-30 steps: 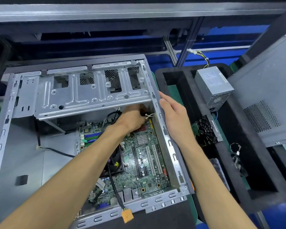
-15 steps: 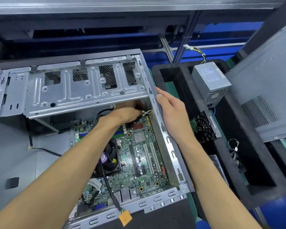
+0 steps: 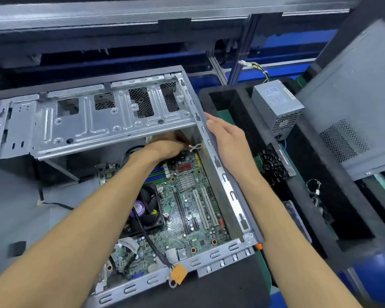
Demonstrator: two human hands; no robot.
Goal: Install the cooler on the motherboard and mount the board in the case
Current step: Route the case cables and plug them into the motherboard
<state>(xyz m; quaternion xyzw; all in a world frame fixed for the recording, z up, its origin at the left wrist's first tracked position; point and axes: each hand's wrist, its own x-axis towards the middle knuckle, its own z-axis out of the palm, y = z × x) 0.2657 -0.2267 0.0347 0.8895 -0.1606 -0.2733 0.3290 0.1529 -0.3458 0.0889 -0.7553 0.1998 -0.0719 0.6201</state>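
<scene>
The green motherboard (image 3: 188, 210) lies inside the open grey metal case (image 3: 228, 185). A black fan cooler (image 3: 150, 210) sits on the board, left of centre. My left hand (image 3: 167, 145) reaches deep into the case, under the silver drive-bay bracket (image 3: 107, 121), with its fingers hidden there beside a white cable tie (image 3: 193, 147). My right hand (image 3: 226, 138) rests on the case's right wall rim, fingers straight along it. A black cable with an orange connector (image 3: 178, 274) runs over the cooler and hangs over the front rim.
To the right a black foam tray (image 3: 302, 196) holds a grey power supply (image 3: 277, 105), a black round fan part (image 3: 272, 165) and loose wires (image 3: 316, 187). A grey case side panel (image 3: 353, 103) leans at the far right.
The view has shifted slightly, so the case sits lower and more to the left. My left hand has pushed a little farther under the bracket. My right hand stays on the rim.
</scene>
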